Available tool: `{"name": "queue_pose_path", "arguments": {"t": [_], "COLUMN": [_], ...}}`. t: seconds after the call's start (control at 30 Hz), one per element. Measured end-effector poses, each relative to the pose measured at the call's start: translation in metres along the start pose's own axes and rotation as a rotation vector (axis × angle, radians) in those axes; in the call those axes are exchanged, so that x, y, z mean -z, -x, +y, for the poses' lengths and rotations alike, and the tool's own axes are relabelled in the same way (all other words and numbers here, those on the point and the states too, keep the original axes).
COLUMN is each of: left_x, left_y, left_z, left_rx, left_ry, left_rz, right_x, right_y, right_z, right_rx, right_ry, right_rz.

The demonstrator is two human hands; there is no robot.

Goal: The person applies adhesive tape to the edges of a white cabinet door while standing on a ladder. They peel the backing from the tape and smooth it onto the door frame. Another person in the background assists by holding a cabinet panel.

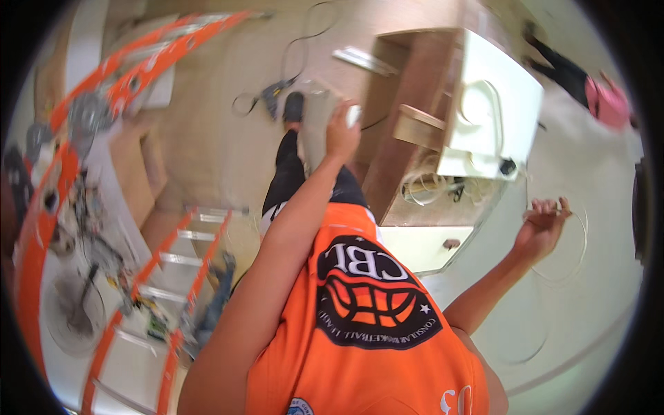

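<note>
My left hand (pixel 341 135) is closed around a small white object (pixel 353 116) out in front of my legs. Its kind is too blurred to make out. Off to the right, my right hand (pixel 541 229) is raised with curled fingers around a thin pale cable (pixel 586 238). The cable loops out from the fingers and trails down on the right. Between the hands stands a brown wooden cabinet (pixel 387 159) with a white top (pixel 519 97), and coils of pale cable (pixel 423 189) lie in its opening.
An orange ladder (pixel 200 259) stands at my left, beside a larger orange ladder (pixel 52 242). A power drill (pixel 273 93) with a black cord lies on the floor ahead. Left are a round bucket (pixel 76 311) and scattered tools. A person in pink (pixel 609 102) is at the far right.
</note>
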State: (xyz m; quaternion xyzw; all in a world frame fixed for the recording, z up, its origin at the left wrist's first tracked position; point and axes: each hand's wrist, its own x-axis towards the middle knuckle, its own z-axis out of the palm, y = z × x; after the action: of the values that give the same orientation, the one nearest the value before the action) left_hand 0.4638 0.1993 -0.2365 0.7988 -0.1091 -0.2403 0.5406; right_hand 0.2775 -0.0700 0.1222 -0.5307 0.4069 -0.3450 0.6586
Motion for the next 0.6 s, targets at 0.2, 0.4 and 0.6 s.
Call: {"name": "queue_pose_path", "arguments": {"t": [0.2, 0.4, 0.6], "left_x": [0.015, 0.024, 0.054], "left_y": [-0.01, -0.012, -0.022], "left_z": [0.008, -0.007, -0.052], "left_rx": [-0.017, 0.021, -0.026], "left_ry": [-0.129, -0.259, -0.261], "left_rz": [-0.037, -0.05, -0.235], "right_x": [0.098, 0.188, 0.071], "right_y": [0.055, 0.123, 0.247], "right_z": [0.064, 0.242, 0.261], "right_rx": [0.064, -0.495, -0.674], "right_ry": [0.028, 1.054, 0.442], "right_rz": [0.593, 0.609, 0.359]}}
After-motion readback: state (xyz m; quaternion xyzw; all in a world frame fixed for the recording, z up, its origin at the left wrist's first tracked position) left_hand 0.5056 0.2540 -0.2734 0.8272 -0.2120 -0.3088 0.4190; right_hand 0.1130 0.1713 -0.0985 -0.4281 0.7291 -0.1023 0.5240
